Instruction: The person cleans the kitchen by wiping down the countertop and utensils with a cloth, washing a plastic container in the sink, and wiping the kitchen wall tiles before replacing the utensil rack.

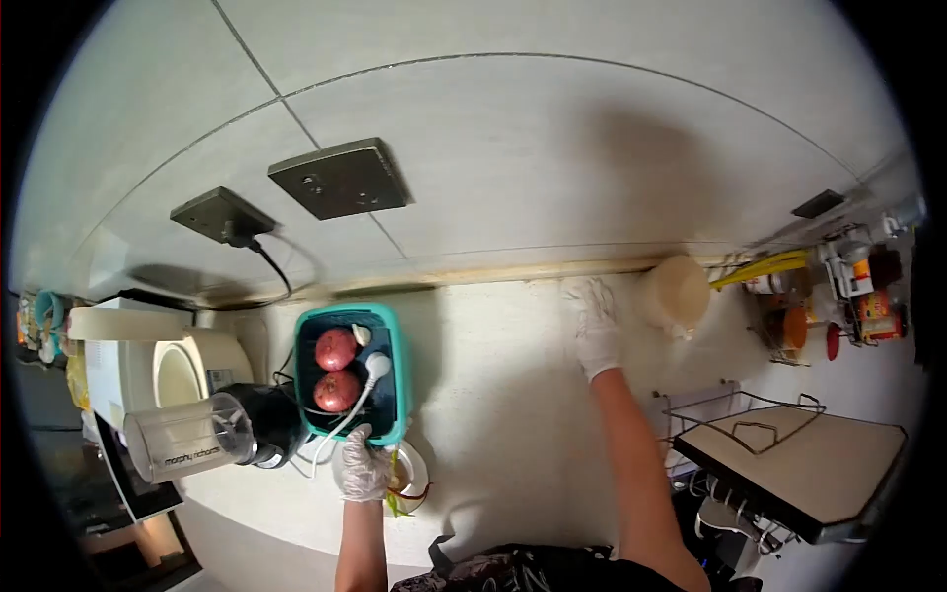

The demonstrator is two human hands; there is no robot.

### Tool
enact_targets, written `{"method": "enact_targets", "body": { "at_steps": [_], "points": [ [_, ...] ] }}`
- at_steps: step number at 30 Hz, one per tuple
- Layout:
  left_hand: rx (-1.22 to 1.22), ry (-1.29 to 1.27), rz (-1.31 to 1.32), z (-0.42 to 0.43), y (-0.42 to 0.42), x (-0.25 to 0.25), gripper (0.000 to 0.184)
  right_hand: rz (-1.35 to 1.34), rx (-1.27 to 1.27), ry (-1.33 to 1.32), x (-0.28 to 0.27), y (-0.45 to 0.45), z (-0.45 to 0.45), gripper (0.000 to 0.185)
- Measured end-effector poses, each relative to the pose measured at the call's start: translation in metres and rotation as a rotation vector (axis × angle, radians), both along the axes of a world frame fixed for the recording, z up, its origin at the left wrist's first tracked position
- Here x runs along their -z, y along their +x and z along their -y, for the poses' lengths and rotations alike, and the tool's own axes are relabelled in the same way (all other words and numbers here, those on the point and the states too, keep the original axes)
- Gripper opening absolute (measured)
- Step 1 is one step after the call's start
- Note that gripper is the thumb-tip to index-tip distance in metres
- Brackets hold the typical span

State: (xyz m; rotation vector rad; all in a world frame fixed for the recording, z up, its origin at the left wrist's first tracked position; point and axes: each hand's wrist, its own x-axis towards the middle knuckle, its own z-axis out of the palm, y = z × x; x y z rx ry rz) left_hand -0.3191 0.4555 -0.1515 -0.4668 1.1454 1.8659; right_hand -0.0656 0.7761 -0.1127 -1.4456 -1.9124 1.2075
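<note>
Left hand (363,469) at teal basket (402,370)'s near rim, grip unclear; right hand (596,331) well right of it, fingers extended.

The clear jar (187,436) to the left of the teal basket (402,355) reads "morphy richards" in dark letters, while labels on packets (874,314) far right of the basket are too small to read.

Two onions (336,349), one garlic clove (362,335), one white plug (377,365), one teal basket (403,375). Two gloved hands: one left hand (363,472), one right hand (595,321). One blender (187,440), one jug (676,294), three wall plates (338,179).
</note>
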Motion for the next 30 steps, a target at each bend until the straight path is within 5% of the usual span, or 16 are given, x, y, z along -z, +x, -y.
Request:
{"method": "enact_targets", "body": {
  "at_steps": [5,7,8,11,12,13,14,16,17,20,21,23,25,27,29,30],
  "points": [
    [-0.013,0.010,-0.010,-0.031,-0.003,0.006,0.026,0.616,-0.429,0.425,0.017,-0.055,0.102,0.032],
    [0.009,0.047,-0.053,-0.036,-0.022,0.027,0.024,0.323,-0.629,0.386,0.016,-0.056,0.134,0.030],
    [-0.002,0.041,-0.072,-0.041,-0.029,0.031,0.024,-0.079,-0.582,0.644,0.057,-0.045,0.150,0.026],
    [0.062,0.036,-0.064,-0.052,-0.033,0.004,0.026,0.392,-0.755,0.199,-0.001,-0.040,0.077,0.026],
    [0.060,0.033,-0.049,-0.052,-0.037,0.008,0.028,0.579,-0.596,0.154,0.002,-0.038,0.045,0.030],
    [0.054,0.055,-0.057,-0.052,-0.040,0.019,0.027,0.229,-0.256,0.781,0.136,-0.001,0.024,0.036],
    [0.049,0.068,-0.062,-0.046,-0.041,0.026,0.028,0.824,-0.294,0.831,0.142,0.026,0.004,0.041],
    [0.058,-0.016,-0.087,-0.040,-0.048,0.046,0.025,0.369,-0.094,0.154,0.124,0.045,-0.012,0.048],
    [0.039,-0.022,-0.070,-0.041,-0.044,0.050,0.024,0.424,-0.019,0.146,0.121,0.045,-0.011,0.049],
    [0.014,-0.061,-0.018,-0.050,-0.037,0.036,0.022,1.151,-0.193,0.843,0.130,0.008,0.071,0.051],
    [0.006,-0.097,0.015,-0.052,-0.038,0.035,0.024,1.228,-0.337,0.806,0.120,-0.001,0.118,0.052],
    [0.040,0.040,0.022,-0.053,-0.036,0.045,0.028,1.058,-0.660,0.222,0.042,-0.014,0.203,0.051],
    [0.035,0.011,0.154,-0.063,-0.011,0.005,0.041,0.207,-0.966,0.450,0.085,0.043,0.250,0.046],
    [0.108,0.000,0.408,-0.051,-0.011,0.000,0.050,0.170,-0.944,0.200,0.034,0.065,0.201,0.043],
    [0.244,-0.055,0.069,-0.029,0.018,-0.016,0.033,0.651,-0.737,0.100,0.007,0.073,0.152,0.041],
    [0.376,-0.028,-0.075,-0.016,0.032,-0.031,0.026,0.626,-0.461,0.314,0.055,0.075,0.139,0.043]
  ]
}}
